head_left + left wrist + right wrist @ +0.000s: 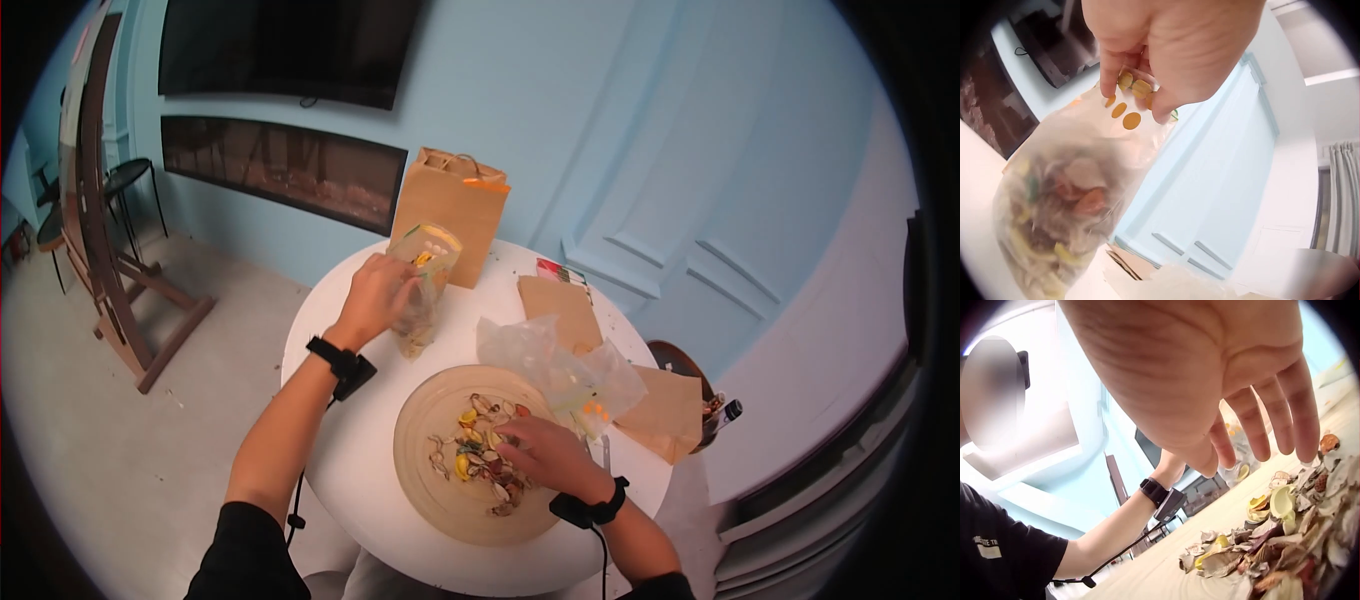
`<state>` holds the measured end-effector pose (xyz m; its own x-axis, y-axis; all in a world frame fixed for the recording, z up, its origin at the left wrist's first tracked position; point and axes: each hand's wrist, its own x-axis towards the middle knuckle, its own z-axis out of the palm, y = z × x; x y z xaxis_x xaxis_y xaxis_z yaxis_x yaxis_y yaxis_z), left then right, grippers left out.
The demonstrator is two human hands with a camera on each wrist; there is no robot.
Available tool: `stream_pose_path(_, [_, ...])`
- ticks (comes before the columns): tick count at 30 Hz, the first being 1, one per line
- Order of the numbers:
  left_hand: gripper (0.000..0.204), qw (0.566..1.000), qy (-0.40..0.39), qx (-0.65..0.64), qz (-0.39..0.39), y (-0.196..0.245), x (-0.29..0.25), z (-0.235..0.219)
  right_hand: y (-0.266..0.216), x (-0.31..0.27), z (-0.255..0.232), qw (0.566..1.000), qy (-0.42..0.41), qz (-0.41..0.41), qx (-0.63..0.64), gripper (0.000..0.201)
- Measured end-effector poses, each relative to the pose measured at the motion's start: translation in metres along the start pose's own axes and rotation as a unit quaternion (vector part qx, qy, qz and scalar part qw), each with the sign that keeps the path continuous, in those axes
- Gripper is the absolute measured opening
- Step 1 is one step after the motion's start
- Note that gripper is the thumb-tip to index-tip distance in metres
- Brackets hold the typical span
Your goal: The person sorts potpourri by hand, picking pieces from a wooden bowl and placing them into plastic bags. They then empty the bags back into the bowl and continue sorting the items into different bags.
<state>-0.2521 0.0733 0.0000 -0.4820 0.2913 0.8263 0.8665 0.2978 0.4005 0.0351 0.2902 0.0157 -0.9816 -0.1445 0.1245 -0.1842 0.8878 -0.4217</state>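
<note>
I see the left hand pinching the clear bag beyond the plate, while the right hand, fingers loosely extended, hovers at the plate's dried petals, seemingly working that pile, which calls next for a light grasp.

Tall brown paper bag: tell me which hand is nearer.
Left: the left hand holds a clear pouch close to the bag; the right hand is farther, over the plate.
</note>
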Motion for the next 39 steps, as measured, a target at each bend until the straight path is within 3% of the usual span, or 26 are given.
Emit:
stream_pose_path(4, [0.006, 0.992, -0.114, 0.053, 0.016, 0.000, 0.048, -0.016, 0.015, -0.035, 0.003, 0.989, 0.059, 0.023, 0.132, 0.030])
stream_pose_path(7, [0.008, 0.969, -0.208, 0.133, 0.030, -0.006, 0.072, -0.035, 0.014, -0.043, 0.001, 0.962, 0.040, 0.080, 0.259, 0.029])
stream_pose_path(13, [0.009, 0.939, -0.226, 0.243, 0.083, -0.013, 0.073, -0.058, 0.040, -0.048, 0.027, 0.926, 0.013, 0.065, 0.370, 0.031])
stream_pose_path(16, [0.009, 0.928, -0.235, 0.278, 0.081, -0.015, 0.067, -0.061, 0.043, -0.051, 0.031, 0.866, -0.024, 0.113, 0.487, 0.032])
stream_pose_path(22, [0.015, 0.909, -0.295, 0.277, 0.104, 0.008, 0.046, -0.044, 0.049, -0.056, 0.026, 0.862, -0.009, 0.107, 0.496, 0.029])
stream_pose_path(25, [0.023, 0.887, -0.324, 0.294, 0.146, 0.023, 0.039, -0.022, 0.061, -0.055, 0.043, 0.891, 0.080, 0.040, 0.446, 0.026])
stream_pose_path(28, [0.029, 0.863, -0.362, 0.314, 0.161, 0.037, 0.037, -0.005, 0.052, -0.060, 0.036, 0.911, 0.139, 0.050, 0.384, 0.024])
stream_pose_path(34, [0.046, 0.833, -0.394, 0.343, 0.183, 0.039, 0.028, 0.017, 0.047, -0.065, 0.034, 0.914, 0.201, 0.056, 0.349, 0.023])
stream_pose_path(39, [0.048, 0.837, -0.396, 0.345, 0.153, 0.056, 0.024, 0.018, 0.046, -0.065, 0.033, 0.898, 0.276, 0.051, 0.339, 0.021])
